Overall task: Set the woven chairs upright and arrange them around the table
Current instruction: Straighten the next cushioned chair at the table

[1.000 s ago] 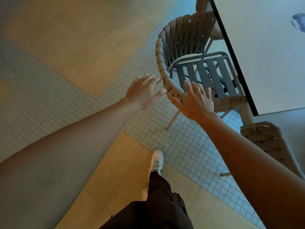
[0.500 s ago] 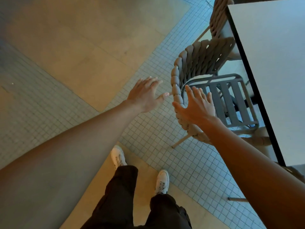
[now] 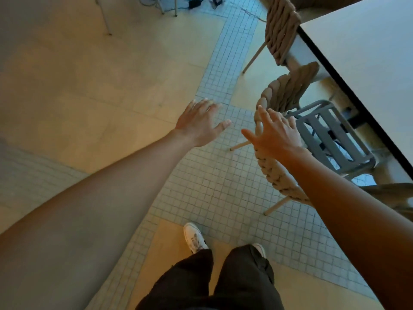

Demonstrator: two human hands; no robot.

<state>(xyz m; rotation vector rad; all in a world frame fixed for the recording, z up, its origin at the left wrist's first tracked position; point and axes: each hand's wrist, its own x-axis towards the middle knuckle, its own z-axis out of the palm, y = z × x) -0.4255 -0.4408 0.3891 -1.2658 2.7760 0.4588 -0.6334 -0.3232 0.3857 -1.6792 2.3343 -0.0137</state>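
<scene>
the floor (image 3: pixel 93 90) of tan slabs crossed by bands of small pale-blue mosaic tiles fills most of the view. the large white rectangular table with a dark edge (image 3: pixel 366 63) runs along the right, its long side slanting from upper middle down to the right edge. tucked against that side stands the near tan rope-woven chair with a grey slatted seat (image 3: pixel 288 92), upright on its legs, seat pointing under the table and curved back toward the person. a second tan woven chair (image 3: pixel 282 27) stands further along the same side, also upright, and part of a third woven chair (image 3: pixel 393 193) shows at the right edge.

the near chair lies just ahead and to the right of both hands, its woven back rim curving from the upper right down toward the person. the right hand (image 3: pixel 273 136) is much the nearer: fingers spread and open, it hovers over or brushes the rim without gripping anything. the left hand (image 3: pixel 199 124), also open and empty, hangs over the tiles well apart from the chair.

compared with half a second ago, the left hand has drifted away from the rim, the chair sits further right in view, and the person's white shoes (image 3: pixel 194 238) have shifted, which suggests stepping back from a chair already placed.
</scene>
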